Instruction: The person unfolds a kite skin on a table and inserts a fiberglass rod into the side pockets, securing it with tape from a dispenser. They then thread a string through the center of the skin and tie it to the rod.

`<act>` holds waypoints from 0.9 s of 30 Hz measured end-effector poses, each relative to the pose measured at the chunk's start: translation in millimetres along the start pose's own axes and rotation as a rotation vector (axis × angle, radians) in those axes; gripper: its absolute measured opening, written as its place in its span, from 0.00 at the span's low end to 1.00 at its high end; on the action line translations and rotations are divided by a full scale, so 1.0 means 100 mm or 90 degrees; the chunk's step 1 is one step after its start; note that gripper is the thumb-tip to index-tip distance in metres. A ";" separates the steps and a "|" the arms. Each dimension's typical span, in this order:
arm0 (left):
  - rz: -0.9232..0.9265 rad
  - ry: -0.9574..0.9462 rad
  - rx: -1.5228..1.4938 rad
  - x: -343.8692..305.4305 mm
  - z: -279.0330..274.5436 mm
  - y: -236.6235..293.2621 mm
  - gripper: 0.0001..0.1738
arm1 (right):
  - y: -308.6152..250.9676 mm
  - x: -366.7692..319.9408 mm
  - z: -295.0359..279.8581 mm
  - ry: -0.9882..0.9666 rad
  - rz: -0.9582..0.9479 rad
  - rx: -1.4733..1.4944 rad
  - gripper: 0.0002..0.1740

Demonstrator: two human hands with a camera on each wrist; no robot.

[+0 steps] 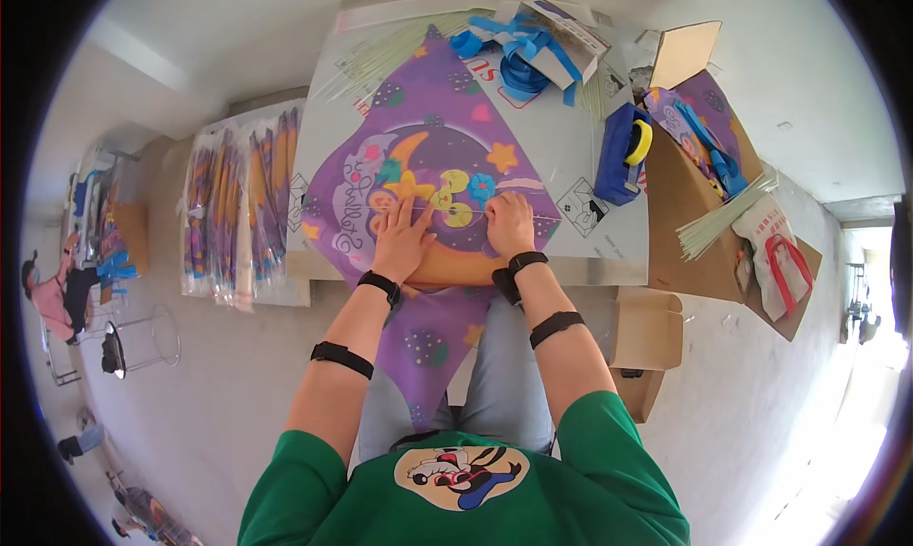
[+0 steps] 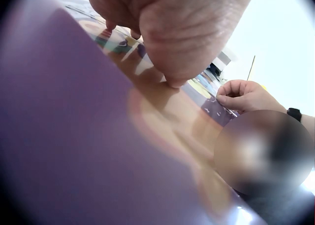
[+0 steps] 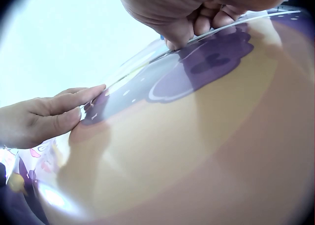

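A purple printed diamond-shaped kite sheet [image 1: 456,89] lies on the table, its lower corner hanging over the front edge toward the person's legs. Across its width runs a thin pale stick [image 3: 130,73]. My left hand [image 1: 404,234] rests on the sheet with fingers spread, fingertips pressing beside the stick. To its right, my right hand [image 1: 511,226] has curled fingers and pinches the stick against the sheet. In the left wrist view, a thin length sticks up behind the right hand [image 2: 251,97].
Blue ribbon [image 1: 523,75] and a bundle of pale sticks [image 1: 404,51] lie at the back. A blue tape dispenser [image 1: 620,156] stands at right, beside a cardboard box [image 1: 685,232]. Packed kites [image 1: 223,204] lie left. Another person [image 1: 55,299] sits far left.
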State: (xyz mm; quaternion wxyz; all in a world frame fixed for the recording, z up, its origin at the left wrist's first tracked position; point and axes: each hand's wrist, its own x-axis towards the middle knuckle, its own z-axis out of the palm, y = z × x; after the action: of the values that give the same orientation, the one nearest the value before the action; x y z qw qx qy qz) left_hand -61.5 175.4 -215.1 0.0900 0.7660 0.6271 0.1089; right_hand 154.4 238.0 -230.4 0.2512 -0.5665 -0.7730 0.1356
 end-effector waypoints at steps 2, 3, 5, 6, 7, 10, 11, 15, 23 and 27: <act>-0.007 0.019 0.005 0.00 0.00 0.01 0.30 | 0.00 0.00 0.00 0.001 -0.003 0.002 0.02; -0.007 0.019 0.004 0.00 0.00 0.02 0.30 | -0.01 0.00 -0.01 0.001 0.000 0.004 0.02; -0.031 0.018 0.009 -0.01 0.01 0.03 0.30 | -0.01 0.00 -0.01 0.001 0.002 0.006 0.02; -0.031 0.018 0.009 -0.01 0.01 0.03 0.30 | -0.01 0.00 -0.02 0.003 0.001 0.010 0.02; -0.034 0.017 0.011 0.00 0.00 0.04 0.30 | -0.01 0.00 -0.02 0.004 0.000 0.013 0.02; -0.041 0.006 0.021 0.00 -0.01 0.05 0.30 | -0.01 0.00 -0.03 0.001 -0.001 0.017 0.02; -0.046 -0.004 0.030 -0.01 0.00 0.05 0.30 | -0.01 0.00 -0.02 0.000 -0.004 0.019 0.02; -0.034 0.018 0.076 -0.03 0.10 0.02 0.31 | 0.04 0.01 -0.02 -0.012 -0.003 0.043 0.02; -0.057 -0.022 0.069 -0.03 0.13 0.02 0.33 | 0.74 0.00 -0.75 0.256 0.235 0.225 0.04; -0.062 -0.062 0.075 -0.02 0.15 -0.01 0.33 | 1.38 -0.04 -1.31 0.412 0.325 0.097 0.08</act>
State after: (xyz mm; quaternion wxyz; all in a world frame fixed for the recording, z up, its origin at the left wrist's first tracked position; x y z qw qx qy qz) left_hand -58.4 173.1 -230.2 0.0806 0.7428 0.6640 0.0297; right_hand 338.2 268.9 -189.8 0.4804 -0.7331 -0.4769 0.0655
